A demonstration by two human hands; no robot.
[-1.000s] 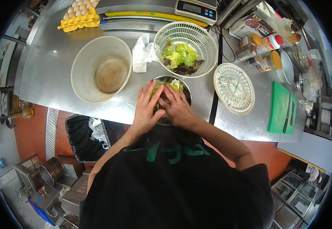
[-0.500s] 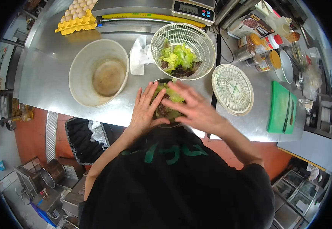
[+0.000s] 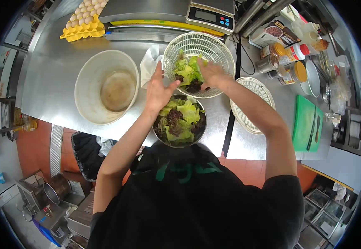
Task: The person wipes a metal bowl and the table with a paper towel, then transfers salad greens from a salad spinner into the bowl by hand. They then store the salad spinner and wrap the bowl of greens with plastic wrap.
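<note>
A metal bowl [image 3: 205,130] filled with green and dark red lettuce [image 3: 183,118] stands at the counter's front edge, close to my body. Behind it is a white slotted spinner basket [image 3: 220,45] holding more lettuce leaves [image 3: 186,70]. My right hand [image 3: 213,76] reaches inside the basket from the right, fingers spread at the leaves and slightly blurred. At the basket's left side is my left hand [image 3: 159,93], its thumb and fingers apart and nothing held. White paper [image 3: 149,64] lies just behind the left hand.
A large pale tub [image 3: 83,93] stands left, with a yellow egg tray [image 3: 83,31] behind. A digital scale [image 3: 210,17] sits at the back. To the right are a slotted lid [image 3: 246,112], jars [image 3: 298,72], and a green cutting board [image 3: 302,124] with knives.
Both hands have moved off the lettuce in the bowl, forward to the basket. My right hand is now inside it, the left beside its rim. The bowl's contents are uncovered.
</note>
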